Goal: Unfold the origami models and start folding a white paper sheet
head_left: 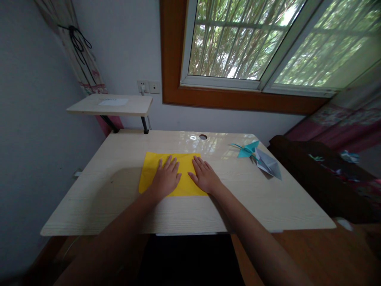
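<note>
A yellow sheet of paper (186, 186) lies flat on the pale wooden desk (119, 214), its long sides running left to right. My left hand (166, 176) rests palm down on the middle of the sheet, fingers spread and pointing away from me. Flat on its right part is my right hand (204, 174), fingers stretched out and thumb turned toward the left hand. Neither hand grips anything. Parts of the sheet under both palms are hidden, and faint crease lines show on it.
At the desk's right lie a teal folded-paper figure (248, 149) and a grey folded-paper piece (268, 163), touching or overlapping. A small raised shelf (89, 104) with a white paper stands at the back left. Near the back edge is a round cable hole (203, 137).
</note>
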`<state>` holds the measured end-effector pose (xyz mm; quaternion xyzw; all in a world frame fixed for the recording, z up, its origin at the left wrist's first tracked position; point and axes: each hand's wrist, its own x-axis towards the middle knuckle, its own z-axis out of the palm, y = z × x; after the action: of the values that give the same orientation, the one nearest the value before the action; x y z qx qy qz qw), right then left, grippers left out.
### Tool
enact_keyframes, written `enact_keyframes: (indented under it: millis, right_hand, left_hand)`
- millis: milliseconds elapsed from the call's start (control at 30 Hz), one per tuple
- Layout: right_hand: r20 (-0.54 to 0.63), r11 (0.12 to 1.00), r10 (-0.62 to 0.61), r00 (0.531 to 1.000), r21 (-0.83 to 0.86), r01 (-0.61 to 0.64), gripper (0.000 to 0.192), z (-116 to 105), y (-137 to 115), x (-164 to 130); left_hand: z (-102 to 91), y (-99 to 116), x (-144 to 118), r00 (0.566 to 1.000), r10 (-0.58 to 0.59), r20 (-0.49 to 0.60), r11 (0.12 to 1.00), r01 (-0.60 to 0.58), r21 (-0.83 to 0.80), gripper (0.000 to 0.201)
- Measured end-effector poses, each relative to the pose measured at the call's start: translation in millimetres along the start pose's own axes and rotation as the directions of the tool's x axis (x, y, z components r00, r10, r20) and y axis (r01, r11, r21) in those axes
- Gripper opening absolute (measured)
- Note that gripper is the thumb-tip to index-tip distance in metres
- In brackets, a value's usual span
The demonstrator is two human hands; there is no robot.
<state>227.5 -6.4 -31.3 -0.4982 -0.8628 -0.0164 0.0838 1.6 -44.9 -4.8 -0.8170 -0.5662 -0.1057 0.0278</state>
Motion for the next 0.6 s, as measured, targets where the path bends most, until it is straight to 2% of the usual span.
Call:
enact_keyframes:
  millis: [67,167,433,600]
  right_hand:
    - [-0.004,1.000,-0.003,1.000,0.002,0.003,0.072,0,0,0]
    - [-0.003,1.000,-0.003,1.000,-0.004,0.003,0.072,-1,0,0]
    - [0.010,1.000,0.006,1.000,0.010,-0.007,0.073,0,0,1]
    - [0.009,1.000,0.016,1.000,0.013,-0.016,0.074,0,4,0]
  left_hand:
    - [11.5,1,1,0.999,-0.039,0.033,0.999,0.040,-0.027,0.056]
    - [19.0,-15,4,0.998,-0.056,0.035,0.998,0.057,-0.028,0.057]
    - [12.8,-69,-8,0.992,-0.113,0.060,0.992,0.110,0.055,0.062]
    - [9.3,-90,-20,0.980,-0.175,0.094,0.983,0.168,0.077,0.064]
